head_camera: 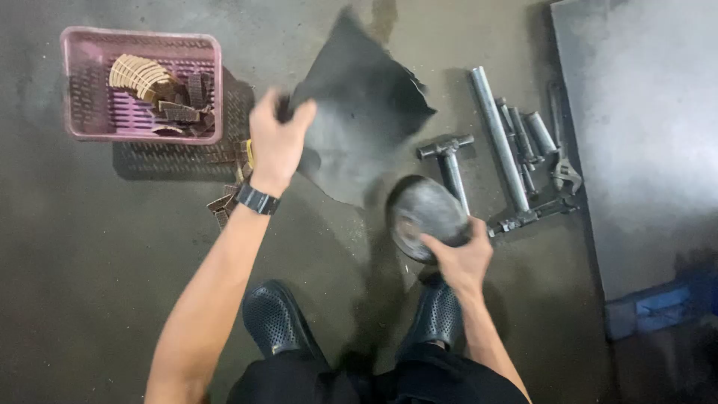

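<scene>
My left hand [275, 136] grips the edge of a dark grey sheet of flexible material [363, 112] and holds it up above the concrete floor. A black watch sits on that wrist. My right hand [462, 258] holds a round grey metal disc [424, 217] by its lower rim, tilted and lifted just below the sheet. Both arms reach forward over my knees and black perforated shoes [273, 318].
A pink plastic basket [82, 123] with several brown curved and flat pieces stands at the upper left; more brown pieces [224, 202] lie on the floor beside it. Metal rods, a T-handle tool [449, 161] and pliers [562, 168] lie at right, next to a grey metal plate [643, 135].
</scene>
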